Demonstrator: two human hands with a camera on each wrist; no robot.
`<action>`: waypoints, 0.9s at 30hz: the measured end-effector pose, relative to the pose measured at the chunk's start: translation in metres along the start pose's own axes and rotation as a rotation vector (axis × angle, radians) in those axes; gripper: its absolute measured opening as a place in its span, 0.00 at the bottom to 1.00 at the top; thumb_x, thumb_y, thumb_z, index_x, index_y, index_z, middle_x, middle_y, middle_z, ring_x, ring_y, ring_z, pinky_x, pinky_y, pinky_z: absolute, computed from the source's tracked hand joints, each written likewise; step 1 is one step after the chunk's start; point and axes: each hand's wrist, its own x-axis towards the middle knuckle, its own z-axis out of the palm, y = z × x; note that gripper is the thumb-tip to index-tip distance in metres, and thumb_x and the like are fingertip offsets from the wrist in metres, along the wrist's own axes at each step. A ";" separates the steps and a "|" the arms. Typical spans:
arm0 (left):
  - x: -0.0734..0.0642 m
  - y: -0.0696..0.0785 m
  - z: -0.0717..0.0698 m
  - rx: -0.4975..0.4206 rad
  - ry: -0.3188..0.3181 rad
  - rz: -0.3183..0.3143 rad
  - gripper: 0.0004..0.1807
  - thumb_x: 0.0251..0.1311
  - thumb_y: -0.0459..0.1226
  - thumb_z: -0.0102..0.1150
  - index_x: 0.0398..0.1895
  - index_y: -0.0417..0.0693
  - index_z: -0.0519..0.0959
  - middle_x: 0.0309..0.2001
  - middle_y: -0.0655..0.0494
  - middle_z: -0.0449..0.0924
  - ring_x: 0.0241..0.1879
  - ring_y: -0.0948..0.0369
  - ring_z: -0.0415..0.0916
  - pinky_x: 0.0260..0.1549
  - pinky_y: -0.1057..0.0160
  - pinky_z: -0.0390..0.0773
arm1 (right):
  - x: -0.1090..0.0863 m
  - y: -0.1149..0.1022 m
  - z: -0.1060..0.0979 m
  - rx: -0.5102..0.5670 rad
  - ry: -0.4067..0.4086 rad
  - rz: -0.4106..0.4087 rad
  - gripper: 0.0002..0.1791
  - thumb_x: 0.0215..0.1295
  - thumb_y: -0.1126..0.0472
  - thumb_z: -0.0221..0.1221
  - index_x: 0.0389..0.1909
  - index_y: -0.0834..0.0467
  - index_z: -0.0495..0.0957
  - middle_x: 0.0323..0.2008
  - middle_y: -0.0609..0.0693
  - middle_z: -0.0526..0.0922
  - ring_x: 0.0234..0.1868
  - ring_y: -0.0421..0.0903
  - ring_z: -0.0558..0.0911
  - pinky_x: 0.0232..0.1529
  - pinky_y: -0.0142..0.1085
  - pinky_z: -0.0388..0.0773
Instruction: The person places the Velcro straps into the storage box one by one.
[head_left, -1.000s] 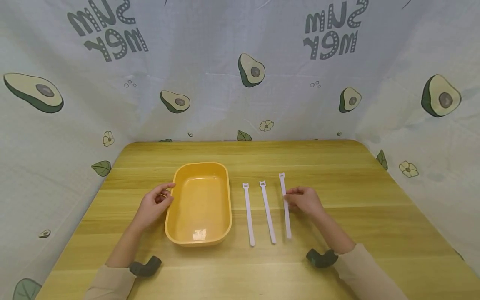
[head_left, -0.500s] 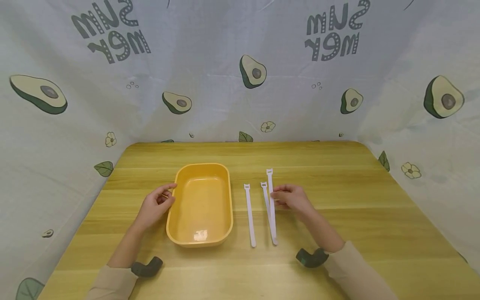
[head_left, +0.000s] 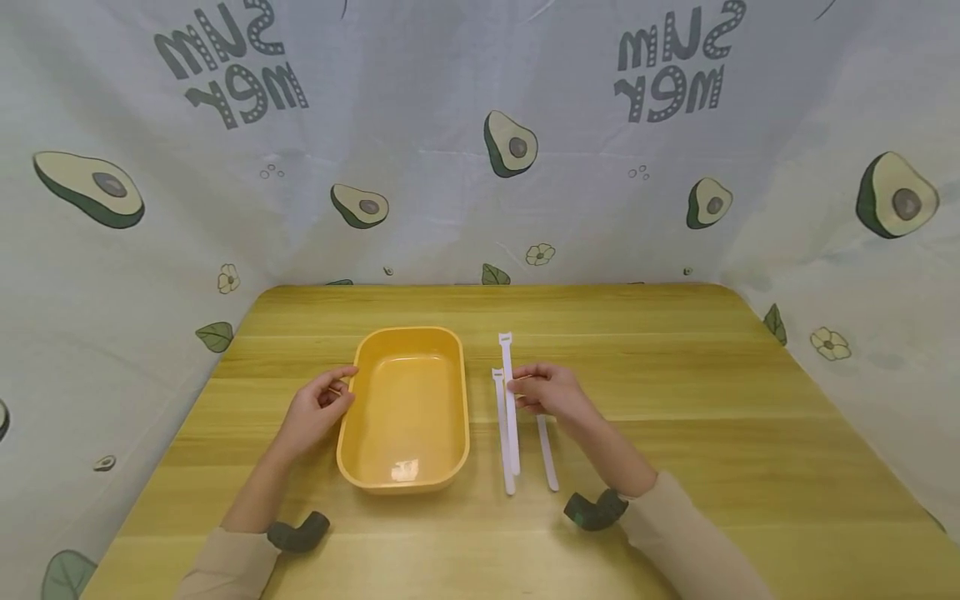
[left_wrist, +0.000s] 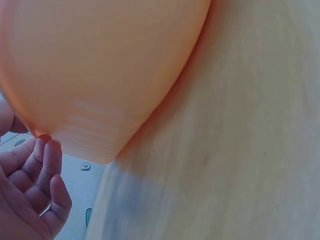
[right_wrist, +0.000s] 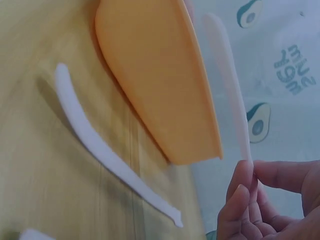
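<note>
White strap [head_left: 512, 421] is raised above the wooden table [head_left: 675, 350], roughly midway between its left and right edges, pinched by the right hand [head_left: 552, 390] between thumb and fingers. A second strap [head_left: 503, 429] lies just beside it, on the side towards the table's left edge; a third strap [head_left: 548, 457], partly hidden by the right hand, lies towards the right edge. Nearer the left edge sits a yellow tub [head_left: 405, 400]; the left hand [head_left: 313, 412] grasps its left rim with bent fingers. Patterned cloth [head_left: 442, 92] hangs beyond the far edge.

Tray [head_left: 408, 400] on the table [head_left: 675, 375] — three straps [head_left: 513, 437] to its right — curtain [head_left: 427, 108] behind the table.
</note>
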 end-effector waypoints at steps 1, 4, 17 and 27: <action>0.000 0.000 0.000 0.000 0.000 0.001 0.19 0.65 0.27 0.56 0.58 0.29 0.73 0.36 0.46 0.72 0.28 0.65 0.68 0.25 0.71 0.70 | 0.001 -0.001 0.002 0.006 -0.004 0.001 0.15 0.64 0.64 0.62 0.48 0.68 0.76 0.33 0.51 0.82 0.29 0.43 0.82 0.35 0.35 0.79; 0.001 -0.001 0.000 0.000 -0.001 0.000 0.19 0.65 0.27 0.55 0.58 0.29 0.73 0.36 0.47 0.72 0.28 0.65 0.68 0.26 0.71 0.70 | 0.004 -0.003 0.010 0.039 -0.019 0.003 0.15 0.64 0.65 0.61 0.48 0.69 0.76 0.32 0.51 0.82 0.28 0.42 0.82 0.34 0.34 0.80; 0.001 -0.002 -0.001 -0.002 -0.002 -0.011 0.19 0.66 0.28 0.56 0.59 0.31 0.73 0.37 0.46 0.73 0.28 0.65 0.69 0.26 0.71 0.71 | 0.016 -0.019 0.043 0.113 -0.113 -0.010 0.12 0.64 0.67 0.61 0.45 0.69 0.76 0.31 0.52 0.80 0.28 0.44 0.82 0.35 0.35 0.81; 0.001 -0.001 -0.001 -0.018 0.003 0.002 0.20 0.64 0.27 0.56 0.59 0.28 0.72 0.36 0.48 0.74 0.28 0.65 0.69 0.26 0.71 0.71 | 0.023 -0.027 0.067 0.222 -0.185 -0.017 0.13 0.64 0.69 0.60 0.47 0.72 0.74 0.30 0.51 0.80 0.26 0.41 0.81 0.31 0.30 0.80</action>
